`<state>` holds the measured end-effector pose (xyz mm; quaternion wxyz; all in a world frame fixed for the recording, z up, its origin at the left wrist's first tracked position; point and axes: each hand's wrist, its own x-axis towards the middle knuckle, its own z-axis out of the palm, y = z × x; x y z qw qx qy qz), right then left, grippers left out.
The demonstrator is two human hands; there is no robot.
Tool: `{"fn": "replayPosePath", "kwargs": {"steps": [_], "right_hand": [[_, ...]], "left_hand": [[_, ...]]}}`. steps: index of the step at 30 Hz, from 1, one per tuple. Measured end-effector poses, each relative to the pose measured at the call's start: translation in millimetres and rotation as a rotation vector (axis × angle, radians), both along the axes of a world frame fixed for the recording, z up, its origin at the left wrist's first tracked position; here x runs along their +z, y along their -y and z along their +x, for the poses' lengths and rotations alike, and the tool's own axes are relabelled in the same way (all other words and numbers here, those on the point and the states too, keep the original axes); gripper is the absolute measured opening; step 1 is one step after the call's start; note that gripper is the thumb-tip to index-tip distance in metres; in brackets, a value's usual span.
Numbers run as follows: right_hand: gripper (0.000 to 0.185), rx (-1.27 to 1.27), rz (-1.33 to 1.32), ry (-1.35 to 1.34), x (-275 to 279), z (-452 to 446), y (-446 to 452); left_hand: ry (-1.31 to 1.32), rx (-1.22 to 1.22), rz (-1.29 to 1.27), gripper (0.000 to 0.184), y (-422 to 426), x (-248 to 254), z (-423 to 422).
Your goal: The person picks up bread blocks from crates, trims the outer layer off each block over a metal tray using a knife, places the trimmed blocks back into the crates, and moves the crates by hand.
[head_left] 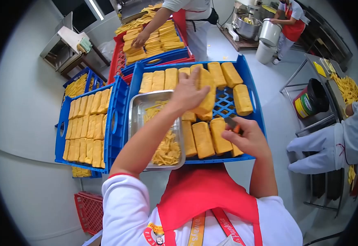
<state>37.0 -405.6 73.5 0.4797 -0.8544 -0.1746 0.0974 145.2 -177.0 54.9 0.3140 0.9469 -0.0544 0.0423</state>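
A blue crate [252, 104] holds yellow-orange rectangular blocks, with its lattice floor showing at the right of centre. My left hand [188, 91] is on a yellow block [205, 96] that is lifted and tilted above the others, thumb and fingers spread around its top. A small tool with an orange part [235, 126] is held in my right hand [246, 137], over the crate's lower right, beside another block [220, 135]. Under my left forearm, a metal tray [182, 153] with yellow trimmings [166, 149] rests on the crate's left part.
Left stands another blue crate [110, 119] full of blocks. Ahead, a co-worker's hand [140, 39] reaches over a red crate [118, 57]. Another person [293, 24] handles a white bucket [270, 33] near a mixer [246, 26]. At right, a person [330, 143] sits beside a metal table.
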Motion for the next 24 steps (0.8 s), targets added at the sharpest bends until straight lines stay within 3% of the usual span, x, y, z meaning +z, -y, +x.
{"fn": "replayPosePath", "kwargs": {"steps": [2, 6, 11, 13, 15, 17, 18, 23, 24], "right_hand": [[0.022, -0.109, 0.224, -0.057, -10, -3, 34], [0.018, -0.215, 0.309, -0.205, -11, -14, 70], [0.017, -0.224, 0.397, -0.275, -29, -21, 92], [0.017, -0.215, 0.459, -0.294, -35, -21, 94], [0.020, -0.256, 0.555, -0.404, -38, -21, 95], [0.021, -0.205, 0.516, -0.395, -39, -20, 96], [0.022, -0.210, 0.531, -0.412, -43, -19, 97], [0.039, -0.292, 0.628, -0.434, -41, -7, 81], [0.043, -0.291, 0.632, -0.437, -41, -4, 75]], "left_hand": [[-0.067, -0.008, 0.001, 0.078, 48, -27, 20], [-0.155, -0.022, 0.199, 0.072, 101, -98, 41], [-0.163, -0.070, 0.482, 0.060, 119, -77, 98], [0.115, 0.058, 0.356, 0.054, 112, -94, 124], [0.069, 0.103, 0.375, 0.056, 107, -115, 142], [-0.123, 0.137, 0.188, 0.065, 106, -120, 148], [-0.188, 0.166, 0.128, 0.077, 106, -114, 146], [-0.231, 0.268, -0.099, 0.080, 86, -90, 133], [-0.198, 0.284, -0.244, 0.081, 77, -77, 126]]}}
